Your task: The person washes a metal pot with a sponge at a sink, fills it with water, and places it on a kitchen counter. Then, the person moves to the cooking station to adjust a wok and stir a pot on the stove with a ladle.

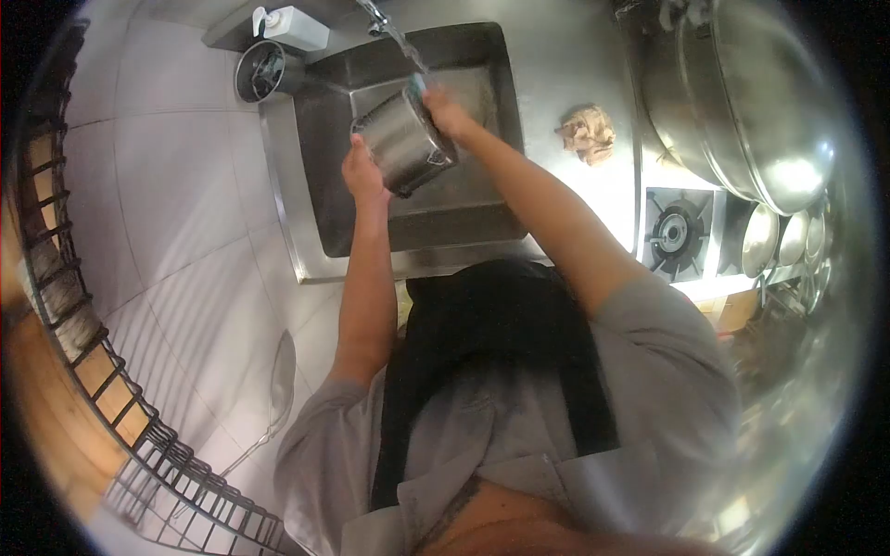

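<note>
My left hand (363,174) grips the side of a shiny cylindrical metal pot (408,144), its thumb up along the wall. The pot is tilted over the dark sink basin (324,218). At the pot's upper right end, my right hand (447,113) is closed around a small greenish sponge (419,85), only partly visible. Its fingertips are hidden from me. Water runs from the faucet (375,23) and falls close to the sponge and the pot's far end.
Left of the sink stand a metal container (260,72) with things inside and a white pump bottle (295,28). Crumpled brown paper (588,134) lies on the steel counter at right. Beyond are a gas burner (673,234) and large metal pots (788,102). A black wire rack (102,347) curves along the left.
</note>
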Demonstrator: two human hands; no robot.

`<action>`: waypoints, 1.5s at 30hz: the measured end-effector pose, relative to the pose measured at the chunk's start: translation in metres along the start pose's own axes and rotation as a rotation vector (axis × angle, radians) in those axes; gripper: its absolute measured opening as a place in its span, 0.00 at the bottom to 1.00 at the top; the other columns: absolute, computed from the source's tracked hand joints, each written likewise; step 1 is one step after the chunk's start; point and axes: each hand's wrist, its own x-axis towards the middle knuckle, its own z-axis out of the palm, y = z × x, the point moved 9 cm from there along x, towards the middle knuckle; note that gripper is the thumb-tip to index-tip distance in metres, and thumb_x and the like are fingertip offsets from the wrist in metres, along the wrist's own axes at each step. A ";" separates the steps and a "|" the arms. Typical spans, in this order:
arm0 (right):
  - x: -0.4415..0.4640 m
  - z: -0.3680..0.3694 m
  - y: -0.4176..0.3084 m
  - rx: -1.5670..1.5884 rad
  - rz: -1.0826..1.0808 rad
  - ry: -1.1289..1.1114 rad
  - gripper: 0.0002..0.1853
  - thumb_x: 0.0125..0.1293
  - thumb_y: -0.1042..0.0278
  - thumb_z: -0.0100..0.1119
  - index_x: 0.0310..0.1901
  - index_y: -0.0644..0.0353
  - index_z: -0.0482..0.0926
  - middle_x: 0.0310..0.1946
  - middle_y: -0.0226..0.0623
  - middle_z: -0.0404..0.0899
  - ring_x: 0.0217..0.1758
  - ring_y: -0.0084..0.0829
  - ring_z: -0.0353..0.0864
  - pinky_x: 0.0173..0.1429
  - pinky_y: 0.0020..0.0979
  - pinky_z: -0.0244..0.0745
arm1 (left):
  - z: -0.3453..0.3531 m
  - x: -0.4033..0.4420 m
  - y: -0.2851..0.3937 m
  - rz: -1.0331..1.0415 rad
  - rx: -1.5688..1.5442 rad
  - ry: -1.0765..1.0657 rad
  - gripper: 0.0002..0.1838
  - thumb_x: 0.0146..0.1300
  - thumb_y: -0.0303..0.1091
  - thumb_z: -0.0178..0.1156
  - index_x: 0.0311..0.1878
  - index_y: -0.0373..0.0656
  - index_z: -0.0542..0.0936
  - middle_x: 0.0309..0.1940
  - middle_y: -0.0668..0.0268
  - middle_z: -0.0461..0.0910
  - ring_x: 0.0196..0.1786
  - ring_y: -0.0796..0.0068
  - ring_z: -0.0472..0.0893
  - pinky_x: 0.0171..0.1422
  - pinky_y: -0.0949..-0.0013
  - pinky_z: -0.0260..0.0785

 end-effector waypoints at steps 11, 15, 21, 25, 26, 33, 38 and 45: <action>-0.048 0.063 -0.077 -0.617 -0.627 0.071 0.24 0.77 0.55 0.42 0.64 0.61 0.74 0.54 0.52 0.80 0.63 0.47 0.77 0.69 0.39 0.66 | -0.016 -0.014 -0.028 0.086 0.435 -0.073 0.25 0.75 0.52 0.55 0.37 0.36 0.82 0.27 0.69 0.75 0.30 0.78 0.68 0.36 0.68 0.64; 0.020 0.045 -0.039 -0.498 -0.321 -0.138 0.23 0.76 0.57 0.42 0.63 0.63 0.74 0.57 0.53 0.79 0.64 0.48 0.76 0.69 0.40 0.66 | -0.026 -0.018 -0.015 0.119 0.442 0.050 0.28 0.74 0.52 0.56 0.31 0.31 0.79 0.30 0.64 0.78 0.33 0.76 0.71 0.36 0.64 0.66; -0.004 0.056 0.025 -0.021 0.096 -0.315 0.22 0.72 0.60 0.53 0.61 0.66 0.78 0.54 0.43 0.83 0.56 0.35 0.81 0.61 0.34 0.72 | -0.059 -0.002 0.002 0.257 0.181 0.303 0.29 0.76 0.53 0.52 0.35 0.30 0.79 0.26 0.55 0.80 0.32 0.69 0.77 0.39 0.58 0.67; -0.019 0.071 -0.004 0.119 0.213 -0.209 0.22 0.66 0.64 0.61 0.58 0.71 0.79 0.51 0.46 0.84 0.56 0.35 0.82 0.58 0.34 0.74 | -0.068 0.029 0.044 0.423 0.564 0.209 0.30 0.75 0.54 0.53 0.32 0.30 0.78 0.23 0.54 0.76 0.30 0.71 0.73 0.36 0.58 0.66; -0.009 0.056 -0.076 -0.014 -0.001 -0.036 0.22 0.64 0.64 0.62 0.55 0.71 0.80 0.48 0.48 0.85 0.51 0.38 0.84 0.53 0.36 0.77 | -0.077 0.041 0.041 0.388 0.663 0.230 0.29 0.74 0.54 0.54 0.33 0.31 0.78 0.21 0.57 0.74 0.28 0.73 0.68 0.35 0.60 0.66; 0.079 0.108 -0.250 0.320 -0.369 0.022 0.21 0.63 0.54 0.65 0.50 0.64 0.83 0.43 0.50 0.86 0.46 0.42 0.86 0.51 0.38 0.78 | -0.031 0.042 0.025 0.412 0.905 0.006 0.30 0.74 0.51 0.54 0.27 0.31 0.71 0.22 0.47 0.74 0.26 0.49 0.73 0.35 0.52 0.65; 0.115 0.090 -0.168 0.310 -0.166 -0.262 0.13 0.68 0.69 0.60 0.48 0.69 0.81 0.41 0.46 0.85 0.45 0.36 0.86 0.48 0.33 0.83 | -0.034 0.046 0.006 0.187 0.865 -0.131 0.24 0.73 0.49 0.56 0.36 0.31 0.76 0.27 0.53 0.76 0.31 0.59 0.73 0.40 0.57 0.66; 0.114 -0.015 -0.035 1.304 0.274 -0.037 0.12 0.68 0.88 0.49 0.52 0.76 0.75 0.48 0.50 0.79 0.47 0.40 0.85 0.55 0.34 0.88 | 0.029 0.074 0.007 0.304 1.006 -0.485 0.19 0.70 0.46 0.60 0.42 0.34 0.79 0.33 0.48 0.81 0.36 0.49 0.78 0.45 0.57 0.70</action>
